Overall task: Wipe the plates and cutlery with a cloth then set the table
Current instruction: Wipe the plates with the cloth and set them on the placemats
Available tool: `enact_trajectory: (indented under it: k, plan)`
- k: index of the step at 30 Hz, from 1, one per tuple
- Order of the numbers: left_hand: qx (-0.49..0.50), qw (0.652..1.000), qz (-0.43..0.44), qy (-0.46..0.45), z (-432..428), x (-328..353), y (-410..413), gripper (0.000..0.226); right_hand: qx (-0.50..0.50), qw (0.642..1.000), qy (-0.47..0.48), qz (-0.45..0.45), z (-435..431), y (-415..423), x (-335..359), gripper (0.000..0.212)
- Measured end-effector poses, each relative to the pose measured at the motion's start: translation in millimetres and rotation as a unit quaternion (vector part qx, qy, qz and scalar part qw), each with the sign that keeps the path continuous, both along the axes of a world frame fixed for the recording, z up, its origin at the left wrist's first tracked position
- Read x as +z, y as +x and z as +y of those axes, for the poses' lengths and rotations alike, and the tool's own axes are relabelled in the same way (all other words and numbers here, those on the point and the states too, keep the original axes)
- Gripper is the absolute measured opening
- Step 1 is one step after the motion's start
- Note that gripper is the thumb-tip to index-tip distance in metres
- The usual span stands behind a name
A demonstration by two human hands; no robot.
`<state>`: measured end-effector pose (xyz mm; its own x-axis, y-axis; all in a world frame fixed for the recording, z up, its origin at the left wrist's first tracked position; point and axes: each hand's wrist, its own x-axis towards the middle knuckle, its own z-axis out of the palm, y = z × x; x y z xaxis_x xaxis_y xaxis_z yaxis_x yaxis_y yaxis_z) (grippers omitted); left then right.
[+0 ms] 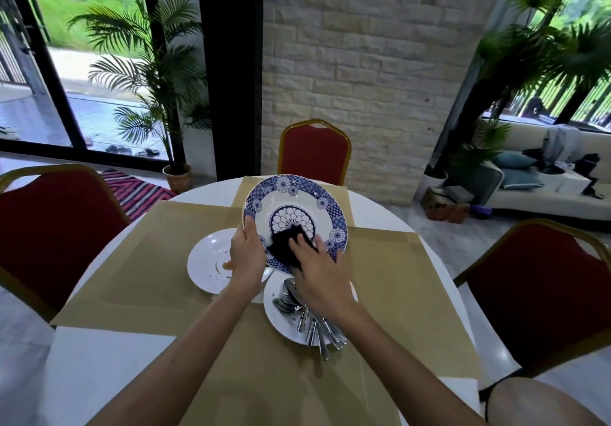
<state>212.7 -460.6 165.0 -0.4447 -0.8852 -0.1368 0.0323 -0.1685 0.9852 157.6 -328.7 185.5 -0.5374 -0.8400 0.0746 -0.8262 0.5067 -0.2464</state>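
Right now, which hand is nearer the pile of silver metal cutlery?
Right. The right hand presses a black cloth just above the silver cutlery pile; the left hand grips the rim of the blue-patterned round plate, farther left.

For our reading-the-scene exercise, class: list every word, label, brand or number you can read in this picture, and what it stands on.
No text can be read.
The round blue-and-white china plate bears only flower and lattice patterns, no letters.
The brown cardboard box beside the cream sofa is too blurred to show any print.
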Motion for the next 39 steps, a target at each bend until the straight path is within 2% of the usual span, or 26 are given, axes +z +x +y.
enact_trajectory:
  k: [2, 4, 8, 11, 19, 22, 27, 30, 32, 35, 37, 39]
  plan:
    - [0.009, 1.0, -0.001, 0.006, -2.0, 6.2, 5.8, 0.074, 0.068, 0.997, -0.019, 0.009, 12.8, -3.6, 3.7, 0.051]
    - [0.005, 1.0, 0.002, 0.007, -4.1, 10.9, 10.5, 0.065, 0.097, 0.995, -0.018, 0.035, 24.9, -17.9, 6.3, 0.056]
    - [-0.036, 0.999, 0.008, -0.008, 1.0, 29.5, 19.5, 0.056, 0.047, 0.994, 0.047, 0.086, 25.5, -65.3, 14.0, 0.055]
    - [-0.082, 0.996, 0.018, 0.011, -1.3, 27.7, 18.0, 0.046, 0.019, 0.983, 0.088, 0.163, 11.1, -86.0, 28.1, 0.059]
    - [-0.19, 0.981, 0.01, 0.042, -8.6, 27.5, 21.2, 0.043, 0.056, 0.967, 0.07, 0.237, -29.0, -77.9, 40.2, 0.065]
    - [-0.208, 0.977, 0.017, 0.045, -8.9, 22.6, 23.5, 0.047, 0.125, 0.968, 0.057, 0.211, -35.3, -64.0, 37.9, 0.066]
    - [-0.184, 0.981, 0.015, 0.056, -13.1, 26.8, 30.5, 0.047, 0.232, 0.964, 0.088, 0.095, -28.5, -38.4, 34.2, 0.06]
    - [-0.154, 0.988, 0.005, 0.032, -19.1, 25.3, 36.3, 0.051, 0.284, 0.952, 0.118, 0.006, -5.6, -32.5, 28.7, 0.061]
    - [-0.146, 0.989, -0.001, 0.012, -19.0, 22.8, 39.1, 0.052, 0.296, 0.948, 0.119, 0.003, 9.9, -40.5, 27.9, 0.064]
    - [-0.155, 0.988, 0.0, 0.014, -15.4, 20.7, 38.7, 0.05, 0.255, 0.952, 0.123, 0.113, 19.2, -65.0, 31.4, 0.07]
    - [-0.176, 0.984, -0.006, 0.018, -12.2, 21.1, 34.3, 0.05, 0.184, 0.955, 0.145, 0.184, 15.0, -79.7, 37.1, 0.084]
    - [-0.195, 0.98, -0.011, 0.025, -8.4, 24.4, 28.3, 0.051, 0.123, 0.957, 0.153, 0.214, 4.9, -83.6, 42.9, 0.086]
